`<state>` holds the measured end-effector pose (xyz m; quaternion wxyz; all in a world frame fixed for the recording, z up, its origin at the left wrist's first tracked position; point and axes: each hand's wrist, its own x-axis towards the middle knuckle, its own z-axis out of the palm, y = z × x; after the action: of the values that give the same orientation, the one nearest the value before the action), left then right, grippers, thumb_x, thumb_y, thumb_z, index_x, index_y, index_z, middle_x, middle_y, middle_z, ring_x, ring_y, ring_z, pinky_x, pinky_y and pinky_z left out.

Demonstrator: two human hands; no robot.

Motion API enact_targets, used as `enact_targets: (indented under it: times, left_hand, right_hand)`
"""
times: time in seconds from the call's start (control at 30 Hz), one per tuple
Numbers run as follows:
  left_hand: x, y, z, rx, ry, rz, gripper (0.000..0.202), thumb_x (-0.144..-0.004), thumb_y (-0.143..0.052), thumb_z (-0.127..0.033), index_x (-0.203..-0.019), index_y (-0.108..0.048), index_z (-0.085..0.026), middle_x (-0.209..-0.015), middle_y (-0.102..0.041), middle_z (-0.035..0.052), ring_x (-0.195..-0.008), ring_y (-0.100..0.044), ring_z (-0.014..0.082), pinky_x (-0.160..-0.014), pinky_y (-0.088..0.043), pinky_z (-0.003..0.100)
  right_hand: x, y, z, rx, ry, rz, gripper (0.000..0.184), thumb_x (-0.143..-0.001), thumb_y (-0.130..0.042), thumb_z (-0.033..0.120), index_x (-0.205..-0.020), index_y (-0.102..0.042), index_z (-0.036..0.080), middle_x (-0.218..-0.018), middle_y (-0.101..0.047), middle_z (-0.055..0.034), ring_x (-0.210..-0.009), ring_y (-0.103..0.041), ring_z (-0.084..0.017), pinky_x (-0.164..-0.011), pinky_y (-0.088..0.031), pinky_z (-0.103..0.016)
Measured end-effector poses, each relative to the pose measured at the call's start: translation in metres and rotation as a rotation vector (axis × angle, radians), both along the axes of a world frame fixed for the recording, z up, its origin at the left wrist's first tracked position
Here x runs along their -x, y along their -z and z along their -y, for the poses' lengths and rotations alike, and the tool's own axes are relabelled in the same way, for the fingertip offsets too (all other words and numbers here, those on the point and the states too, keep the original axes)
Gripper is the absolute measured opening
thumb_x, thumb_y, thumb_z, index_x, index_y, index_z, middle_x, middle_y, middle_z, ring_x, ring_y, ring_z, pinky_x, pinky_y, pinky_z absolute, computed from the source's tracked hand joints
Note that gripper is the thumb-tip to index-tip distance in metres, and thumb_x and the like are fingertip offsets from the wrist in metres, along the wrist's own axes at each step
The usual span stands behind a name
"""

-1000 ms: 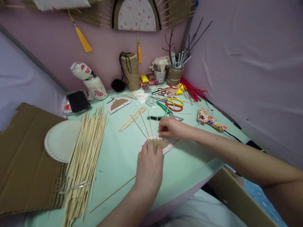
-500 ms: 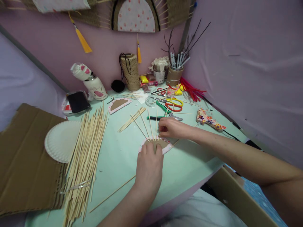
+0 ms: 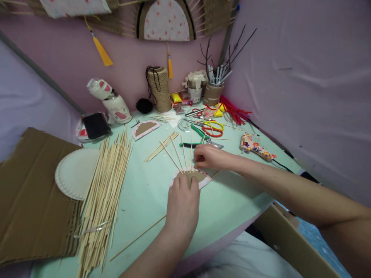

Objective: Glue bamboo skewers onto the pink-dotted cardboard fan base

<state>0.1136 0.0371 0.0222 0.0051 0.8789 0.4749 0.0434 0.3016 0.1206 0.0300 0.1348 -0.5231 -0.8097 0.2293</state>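
A small half-round cardboard piece (image 3: 199,177) with a white rim lies on the pale green table (image 3: 145,193). Several thin bamboo sticks (image 3: 176,152) fan out from its top edge. My left hand (image 3: 182,208) lies flat on the piece, fingers together, pressing it down. My right hand (image 3: 210,157) rests just above the piece's right side, fingers pinched on one stick where it enters the cardboard.
A big heap of bamboo sticks (image 3: 104,189) lies at the left beside a paper plate (image 3: 74,173) and a corrugated cardboard sheet (image 3: 26,193). Behind are scissors (image 3: 213,128), green pliers (image 3: 199,139), a glue gun (image 3: 256,146), a twine spool (image 3: 159,88), a second half-round piece (image 3: 145,128).
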Motion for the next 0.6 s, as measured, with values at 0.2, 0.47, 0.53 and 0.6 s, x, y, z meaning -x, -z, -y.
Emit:
enact_targets:
  times: [0.2,0.47,0.53,0.6]
  left_hand:
    - [0.0001,0.0016,-0.0005,-0.001,-0.003,0.018,0.010,-0.092,-0.053,-0.018,-0.096,-0.063,-0.018,-0.096,-0.055,0.0098,-0.090,-0.052,0.0269,-0.071,-0.050,0.039]
    - [-0.0006,0.0012,-0.0006,0.003,-0.010,0.015,0.011,-0.092,-0.054,-0.018,-0.097,-0.064,-0.018,-0.099,-0.056,0.0104,-0.092,-0.052,0.0266,-0.072,-0.051,0.038]
    - [-0.0007,0.0011,-0.0008,0.005,-0.009,0.011,0.011,-0.092,-0.054,-0.019,-0.097,-0.064,-0.018,-0.098,-0.056,0.0105,-0.092,-0.052,0.0267,-0.072,-0.051,0.038]
    - [-0.0006,0.0013,-0.0011,0.006,-0.010,0.010,0.011,-0.092,-0.054,-0.018,-0.096,-0.064,-0.018,-0.098,-0.056,0.0106,-0.091,-0.052,0.0268,-0.071,-0.050,0.038]
  right_hand:
    - [0.0003,-0.0005,-0.0003,0.002,-0.001,0.005,0.015,-0.072,-0.074,0.018,-0.068,-0.060,0.016,-0.071,-0.054,0.0011,-0.063,-0.048,-0.011,-0.060,-0.030,-0.023]
    - [-0.0007,0.0005,-0.0009,-0.007,-0.017,0.002,0.014,-0.073,-0.073,0.018,-0.068,-0.060,0.016,-0.071,-0.054,0.0013,-0.065,-0.047,-0.011,-0.060,-0.030,-0.023]
    - [-0.0005,0.0006,-0.0012,-0.008,-0.019,0.001,0.014,-0.073,-0.073,0.019,-0.069,-0.060,0.016,-0.071,-0.054,0.0010,-0.066,-0.047,-0.011,-0.060,-0.031,-0.023]
    - [-0.0004,0.0006,-0.0013,-0.007,-0.022,0.004,0.014,-0.073,-0.073,0.019,-0.069,-0.061,0.016,-0.072,-0.055,0.0007,-0.067,-0.048,-0.012,-0.061,-0.031,-0.023]
